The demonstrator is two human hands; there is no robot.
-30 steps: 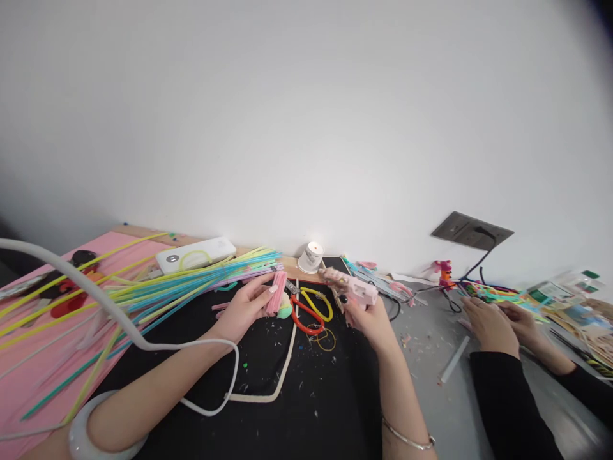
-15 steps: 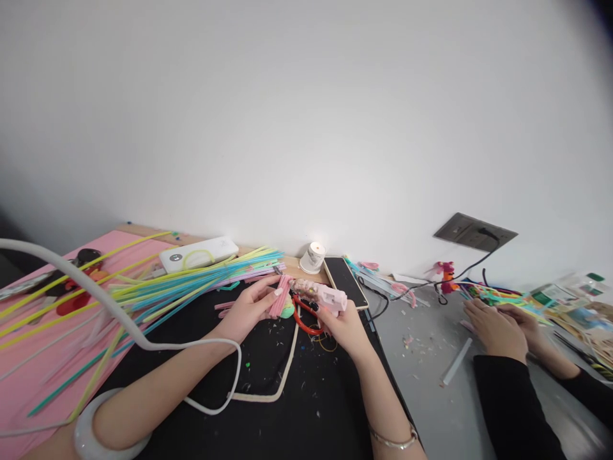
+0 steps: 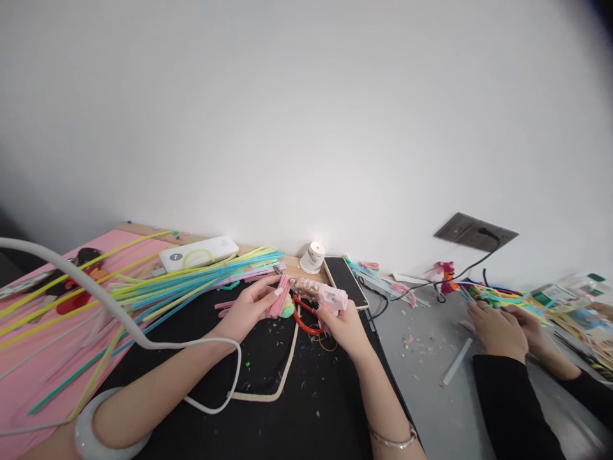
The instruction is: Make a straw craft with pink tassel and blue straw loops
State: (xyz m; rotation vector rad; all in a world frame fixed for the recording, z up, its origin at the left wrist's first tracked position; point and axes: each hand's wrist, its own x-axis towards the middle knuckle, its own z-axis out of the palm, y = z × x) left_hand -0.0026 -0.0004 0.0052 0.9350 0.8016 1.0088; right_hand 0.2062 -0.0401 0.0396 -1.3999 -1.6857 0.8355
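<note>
My left hand pinches a small bundle of pink fuzzy pipe cleaners between thumb and fingers. A round pale-green piece sits against the bundle's lower right. Close by on the right, my right hand is closed around the red handles of what look like scissors; their blades are mostly hidden. Just above the right fingers is a pale pink, gun-shaped object with a bumpy front. Whether that hand touches it I cannot tell. More pink pipe cleaners lie behind my left wrist.
Long coloured pipe cleaners spread at left beside a white power bank. A white cable loops over my left forearm. An upturned paper cup and a phone stand behind. At right, another person's hands work near a pipe-cleaner pile.
My hands and what they hold stay practically in place. The other person's hands at the right have shifted very slightly.
</note>
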